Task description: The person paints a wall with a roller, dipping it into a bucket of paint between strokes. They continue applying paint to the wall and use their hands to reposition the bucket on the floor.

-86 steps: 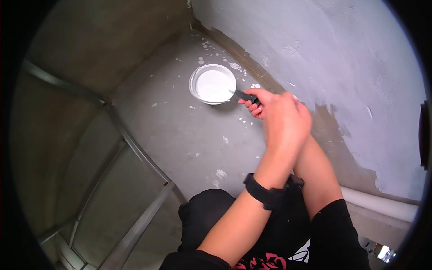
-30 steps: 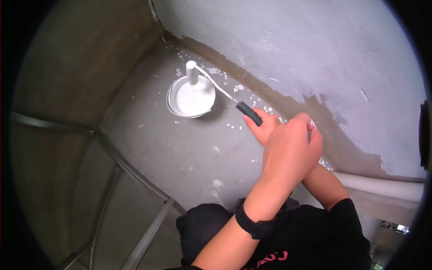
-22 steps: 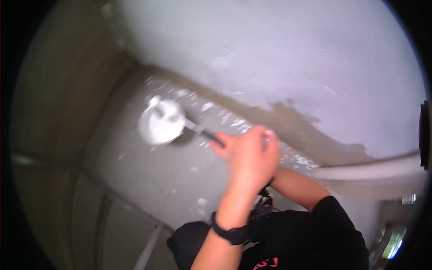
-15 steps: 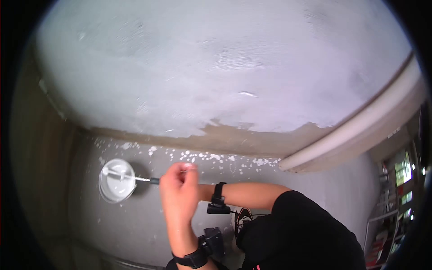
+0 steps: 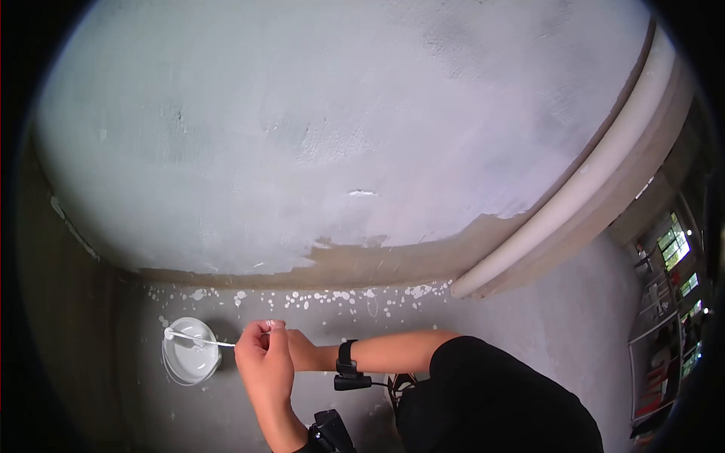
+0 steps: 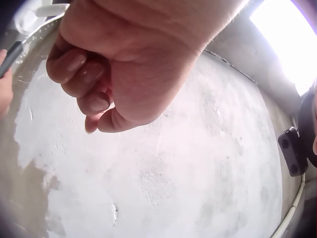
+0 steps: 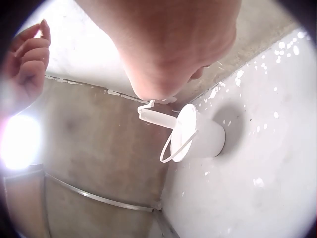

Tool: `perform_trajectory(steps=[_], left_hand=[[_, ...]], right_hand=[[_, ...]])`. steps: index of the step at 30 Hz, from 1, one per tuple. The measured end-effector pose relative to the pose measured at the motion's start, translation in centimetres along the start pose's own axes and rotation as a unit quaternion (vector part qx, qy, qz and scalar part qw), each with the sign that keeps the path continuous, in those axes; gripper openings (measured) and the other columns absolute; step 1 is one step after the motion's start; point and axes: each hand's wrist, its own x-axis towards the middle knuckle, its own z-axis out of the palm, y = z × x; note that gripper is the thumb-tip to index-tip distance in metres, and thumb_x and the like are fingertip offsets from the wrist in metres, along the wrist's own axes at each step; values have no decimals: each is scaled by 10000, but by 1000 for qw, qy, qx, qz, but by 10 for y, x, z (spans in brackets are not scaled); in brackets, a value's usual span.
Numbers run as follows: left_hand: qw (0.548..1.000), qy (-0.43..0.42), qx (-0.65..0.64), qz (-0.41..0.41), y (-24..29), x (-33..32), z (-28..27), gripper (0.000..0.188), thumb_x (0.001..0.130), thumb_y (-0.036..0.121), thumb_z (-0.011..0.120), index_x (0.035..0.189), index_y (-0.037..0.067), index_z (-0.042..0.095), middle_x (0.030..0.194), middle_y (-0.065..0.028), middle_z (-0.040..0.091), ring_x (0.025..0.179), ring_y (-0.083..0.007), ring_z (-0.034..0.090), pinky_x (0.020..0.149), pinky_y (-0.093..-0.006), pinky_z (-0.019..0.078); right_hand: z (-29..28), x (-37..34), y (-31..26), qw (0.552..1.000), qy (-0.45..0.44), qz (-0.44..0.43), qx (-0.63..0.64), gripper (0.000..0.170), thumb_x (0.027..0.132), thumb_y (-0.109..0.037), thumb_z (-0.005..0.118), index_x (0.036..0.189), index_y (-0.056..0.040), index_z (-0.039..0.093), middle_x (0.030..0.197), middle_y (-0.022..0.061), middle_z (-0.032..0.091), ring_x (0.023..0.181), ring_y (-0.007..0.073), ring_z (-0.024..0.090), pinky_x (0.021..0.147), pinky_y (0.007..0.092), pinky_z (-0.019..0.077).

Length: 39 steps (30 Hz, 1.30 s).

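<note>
Gripping the paint roller by its dark handle, your right hand is partly hidden behind your left hand, whose fingers curl inward, holding nothing that shows. The roller's white sleeve is at the mouth of the white bucket, standing left on the speckled floor; you cannot tell whether it touches the paint. White coating covers most of the far wall.

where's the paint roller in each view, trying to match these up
Head: paint roller lower left, left of the left hand.
Left wrist: top left corner; its dark handle shows.
Right wrist: near centre, by the mouth of the white bucket.
Shared landmark: the left hand, low left of centre, top centre and upper left, respectively.
</note>
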Motion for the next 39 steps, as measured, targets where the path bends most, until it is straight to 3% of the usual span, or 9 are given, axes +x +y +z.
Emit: perform_trajectory(steps=[11, 16, 17, 18, 19, 25, 31, 37, 39], left_hand=[[999, 20, 43, 7, 8, -11, -11, 167, 926, 134, 616, 910, -28, 651, 750, -15, 638, 668, -58, 534, 588, -229, 428], [995, 27, 69, 72, 4, -13, -10, 216, 903, 167, 625, 850, -42, 644, 648, -87, 611, 610, -125, 556, 610, -293, 460], [992, 23, 97, 73, 6, -16, -8, 228, 896, 181, 625, 835, -39, 642, 631, -122, 613, 582, -167, 576, 621, -312, 471], [989, 20, 122, 75, 12, -18, 1, 209, 889, 183, 607, 852, -16, 655, 693, -164, 651, 679, -295, 618, 712, -410, 487], [985, 24, 153, 73, 9, -22, -5, 197, 883, 186, 589, 868, 6, 669, 756, -205, 688, 775, -423, 659, 804, -507, 503], [993, -8, 106, 45, 12, -22, -11, 214, 892, 188, 568, 889, 3, 675, 763, -203, 693, 818, -415, 672, 1000, -585, 384], [980, 70, 168, 86, 6, -21, -6, 208, 879, 173, 576, 835, -17, 649, 736, -210, 683, 768, -395, 678, 796, -480, 510], [978, 66, 148, 128, 3, -20, -1, 183, 859, 140, 596, 771, -20, 613, 683, -226, 660, 646, -392, 668, 649, -472, 525], [986, 47, 131, 95, 7, -19, -3, 184, 872, 151, 590, 815, -18, 634, 676, -205, 659, 698, -406, 660, 794, -529, 481]], right_hand=[[1, -4, 1, 999, -50, 12, -17, 156, 754, -165, 648, 737, -10, 661, 715, 223, 661, 701, 432, 644, 671, 528, 513], [-5, -10, -1, 981, -65, 33, 179, 332, 894, -255, 654, 1147, -45, 611, 1048, 177, 701, 982, 336, 683, 823, 444, 537], [-23, -12, -2, 858, -215, 68, 462, 474, 1046, -271, 468, 1454, -41, 391, 1349, 124, 551, 1225, 178, 552, 1057, 348, 435], [-40, -5, -50, 691, -176, 215, 667, 501, 1051, -275, 466, 1473, -24, 371, 1263, 127, 580, 1181, 153, 563, 1062, 315, 431], [-41, -7, -56, 656, -211, 227, 688, 501, 1051, -275, 466, 1473, -24, 371, 1263, 127, 580, 1181, 153, 563, 1062, 315, 431], [-42, -2, -64, 845, -189, 200, 459, 443, 1035, -311, 501, 1390, -48, 471, 1026, 104, 624, 932, 170, 578, 898, 309, 454], [-40, 7, -70, 962, -146, 133, 189, 399, 1020, -347, 536, 1306, -73, 572, 790, 80, 669, 684, 187, 593, 735, 304, 477], [-35, 27, -124, 955, -177, 143, -188, 353, 997, -420, 546, 1247, -181, 618, 769, 81, 699, 643, 251, 620, 705, 337, 485], [-35, 30, -127, 918, -198, 154, -307, 336, 994, -421, 548, 1238, -202, 621, 759, 78, 697, 650, 267, 628, 714, 344, 487]])
